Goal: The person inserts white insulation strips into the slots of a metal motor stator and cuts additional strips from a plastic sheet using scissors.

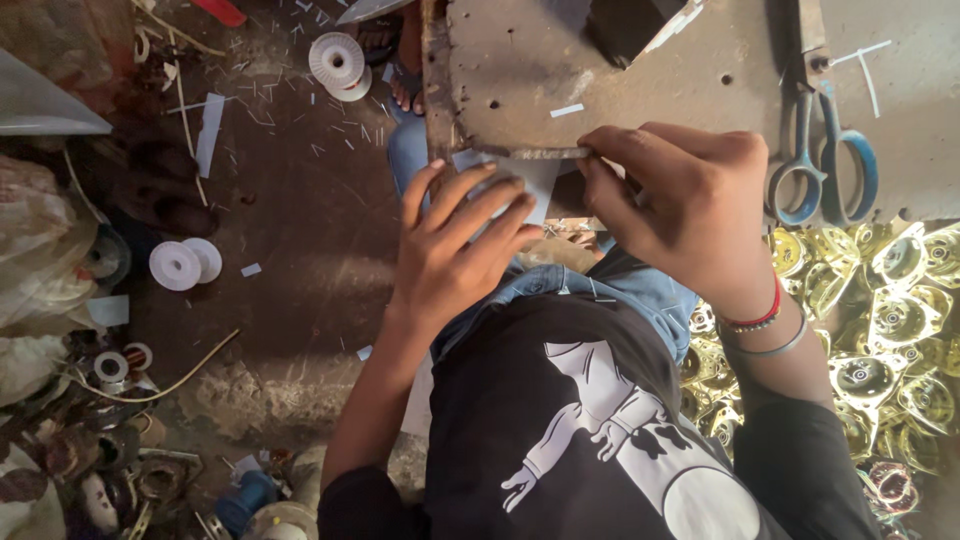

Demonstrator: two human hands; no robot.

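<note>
Two white spools [186, 264] on littered floor [300, 220]

Paper sheet [530, 180] mostly under hands [460, 240]

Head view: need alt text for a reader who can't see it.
Seen from above, a seated person's left hand and right hand press a pale paper sheet against the edge of a worn metal bench plate. Blue-handled scissors lie on it at right; white empty spools sit on the littered floor, and yellowish metal housings are piled at right.

dim warm light (left side shadowed, soft)
</note>
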